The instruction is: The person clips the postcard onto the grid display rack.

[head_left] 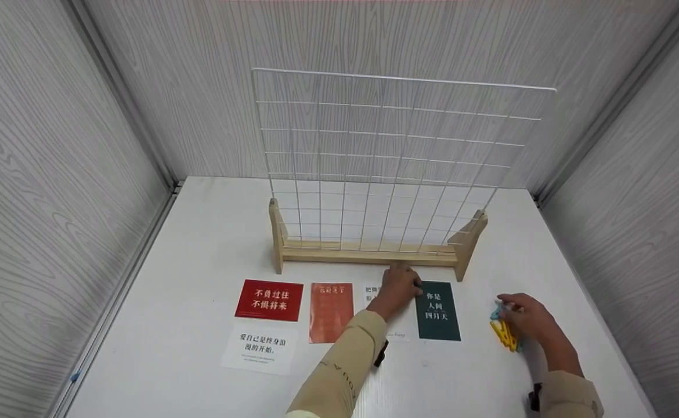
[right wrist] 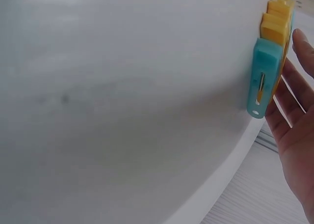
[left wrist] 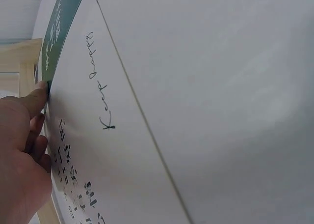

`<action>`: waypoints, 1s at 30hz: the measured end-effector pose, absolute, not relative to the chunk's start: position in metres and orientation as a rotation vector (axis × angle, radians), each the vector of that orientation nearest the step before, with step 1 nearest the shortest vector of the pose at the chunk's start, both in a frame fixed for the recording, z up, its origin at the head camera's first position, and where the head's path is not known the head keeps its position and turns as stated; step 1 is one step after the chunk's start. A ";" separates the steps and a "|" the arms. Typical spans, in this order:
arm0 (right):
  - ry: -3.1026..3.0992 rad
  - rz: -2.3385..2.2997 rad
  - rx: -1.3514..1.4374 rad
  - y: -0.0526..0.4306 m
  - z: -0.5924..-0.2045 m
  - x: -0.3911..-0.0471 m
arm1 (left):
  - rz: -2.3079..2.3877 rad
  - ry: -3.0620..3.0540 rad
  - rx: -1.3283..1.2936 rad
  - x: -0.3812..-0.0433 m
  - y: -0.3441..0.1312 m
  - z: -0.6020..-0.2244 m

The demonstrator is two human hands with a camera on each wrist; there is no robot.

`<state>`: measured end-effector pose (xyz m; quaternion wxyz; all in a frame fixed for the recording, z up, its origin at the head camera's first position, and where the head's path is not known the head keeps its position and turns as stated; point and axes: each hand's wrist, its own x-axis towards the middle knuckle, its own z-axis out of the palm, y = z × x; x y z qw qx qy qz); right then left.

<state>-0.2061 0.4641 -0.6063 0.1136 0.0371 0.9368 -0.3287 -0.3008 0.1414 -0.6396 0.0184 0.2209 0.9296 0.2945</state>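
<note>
My left hand (head_left: 400, 287) is over the upper part of a white card (head_left: 396, 335) with black writing. In the left wrist view its thumb (left wrist: 39, 94) touches a corner of the dark green card (head_left: 439, 311), while the other fingers bend at the white card's edge. Whether they pinch a card is hidden. Beside a small pile of yellow clips (head_left: 504, 335) and blue clips (right wrist: 265, 76), my right hand (head_left: 528, 316) has its fingers (right wrist: 287, 94) extended behind them. Its thumb stands apart from the fingers.
A white wire grid (head_left: 397, 139) stands upright in a wooden base (head_left: 368, 255) behind the cards. Left of my left hand lie an orange-red card (head_left: 331, 313), a dark red card (head_left: 268, 301) and another white card (head_left: 260, 348). Grey wood-grain panels (head_left: 43, 191) enclose the white table (head_left: 159, 337).
</note>
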 end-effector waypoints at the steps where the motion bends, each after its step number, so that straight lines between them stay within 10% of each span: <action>1: 2.743 -0.965 0.112 0.463 -0.607 -0.207 | 0.900 2.892 0.692 -0.301 0.141 -0.640; 30: 2.693 -1.022 0.159 0.463 -0.612 -0.209 | 0.886 2.793 0.634 -0.302 0.143 -0.632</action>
